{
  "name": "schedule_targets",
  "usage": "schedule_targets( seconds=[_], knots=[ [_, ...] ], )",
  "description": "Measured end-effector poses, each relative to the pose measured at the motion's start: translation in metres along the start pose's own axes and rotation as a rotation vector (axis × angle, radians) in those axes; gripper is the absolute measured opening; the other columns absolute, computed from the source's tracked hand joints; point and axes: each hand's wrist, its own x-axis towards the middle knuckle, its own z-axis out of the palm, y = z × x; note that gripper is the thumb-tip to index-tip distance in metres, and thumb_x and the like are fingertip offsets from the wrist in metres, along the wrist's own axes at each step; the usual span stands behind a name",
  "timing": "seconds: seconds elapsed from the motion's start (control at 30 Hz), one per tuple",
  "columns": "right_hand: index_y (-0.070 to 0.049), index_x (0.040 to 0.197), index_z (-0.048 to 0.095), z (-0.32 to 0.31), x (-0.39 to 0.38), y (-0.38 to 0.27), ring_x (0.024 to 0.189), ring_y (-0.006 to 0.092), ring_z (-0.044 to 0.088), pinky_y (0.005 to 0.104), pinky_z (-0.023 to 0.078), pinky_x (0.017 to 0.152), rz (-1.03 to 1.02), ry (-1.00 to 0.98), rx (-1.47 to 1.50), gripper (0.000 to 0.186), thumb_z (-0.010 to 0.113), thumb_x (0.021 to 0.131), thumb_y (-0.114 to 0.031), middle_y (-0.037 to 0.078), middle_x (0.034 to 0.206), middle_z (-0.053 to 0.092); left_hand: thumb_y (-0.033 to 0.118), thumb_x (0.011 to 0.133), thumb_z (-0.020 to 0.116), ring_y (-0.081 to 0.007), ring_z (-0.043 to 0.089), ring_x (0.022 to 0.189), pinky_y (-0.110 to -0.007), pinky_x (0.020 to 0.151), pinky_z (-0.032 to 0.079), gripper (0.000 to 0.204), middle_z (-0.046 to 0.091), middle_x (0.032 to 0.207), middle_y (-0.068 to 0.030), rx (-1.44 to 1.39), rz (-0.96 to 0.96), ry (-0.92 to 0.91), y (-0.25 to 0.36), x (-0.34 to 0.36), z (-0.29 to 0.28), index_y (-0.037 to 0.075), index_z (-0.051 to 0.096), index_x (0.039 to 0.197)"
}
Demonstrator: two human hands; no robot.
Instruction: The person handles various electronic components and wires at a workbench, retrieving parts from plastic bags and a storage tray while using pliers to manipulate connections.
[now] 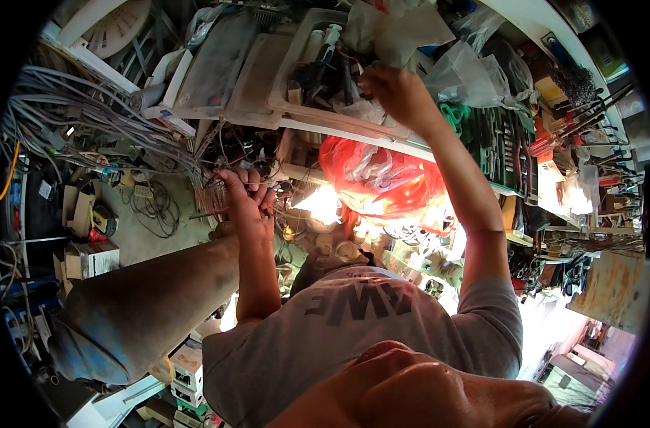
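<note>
My left hand [250, 189] is closed around thin wires [218, 182] at the middle left, among a tangle of small dark parts [236, 146]. My right hand [393, 93] is raised over the right side of a clear plastic tray [281, 93], its fingers curled; what they hold, if anything, is hidden. The tray holds syringe-like tools [325, 50] and dark cylindrical items. A crumpled translucent bag [389, 36] lies just behind my right hand. Below the tray sits a red plastic bag [382, 185] in bright light.
Clutter surrounds me: grey cables [68, 110] at left, cardboard boxes [89, 260], and a large dark cylinder [125, 314] beside my left forearm. Plastic lids [211, 71] lie left of the tray. A rack of tools [500, 150] stands at right.
</note>
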Motion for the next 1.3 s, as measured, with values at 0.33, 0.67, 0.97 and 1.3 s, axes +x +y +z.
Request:
schedule_targets(
  seconds=[0.33, 0.67, 0.97, 1.3],
  knots=[
    [-0.007, 0.092, 0.069, 0.085, 0.164, 0.115, 0.087, 0.0344, 0.066, 0.0422, 0.053, 0.078, -0.173, -0.065, -0.66, 0.02, 0.06, 0.076, -0.014, 0.013, 0.091, 0.069, 0.052, 0.095, 0.046, -0.005, 0.022, 0.045, -0.021, 0.042, 0.02, 0.041, 0.049, 0.074, 0.0023, -0.018, -0.088, 0.079, -0.003, -0.013, -0.032, 0.016, 0.041, 0.076],
    [-0.009, 0.084, 0.07, 0.129, 0.224, 0.175, 0.073, 0.0306, 0.065, 0.0445, 0.051, 0.063, -0.307, -0.61, -0.991, 0.014, 0.063, 0.079, -0.02, 0.012, 0.078, 0.067, 0.048, 0.098, 0.043, -0.0045, 0.025, 0.047, -0.02, 0.043, 0.023, 0.039, 0.044, 0.071, 0.0043, -0.026, -0.094, 0.144, 0.007, -0.018, -0.052, 0.016, 0.041, 0.076],
    [-0.012, 0.084, 0.063, 0.105, 0.199, 0.132, 0.069, 0.0187, 0.062, 0.0352, 0.046, 0.045, 0.461, -0.482, -0.164, 0.014, 0.059, 0.086, -0.025, 0.007, 0.076, 0.063, 0.051, 0.096, 0.045, -0.0047, 0.021, 0.045, -0.021, 0.042, 0.019, 0.042, 0.044, 0.069, 0.004, -0.014, -0.113, 0.054, 0.002, -0.008, -0.047, 0.016, 0.038, 0.074],
    [-0.008, 0.095, 0.064, 0.019, 0.178, 0.154, 0.072, 0.0146, 0.059, 0.0256, 0.047, 0.063, -0.688, -0.211, -0.473, 0.019, 0.064, 0.085, -0.025, 0.001, 0.079, 0.06, 0.05, 0.096, 0.046, -0.0048, 0.022, 0.047, -0.021, 0.042, 0.021, 0.041, 0.04, 0.067, 0.0052, -0.01, -0.122, 0.046, 0.005, -0.007, -0.036, 0.016, 0.038, 0.073]
  ],
)
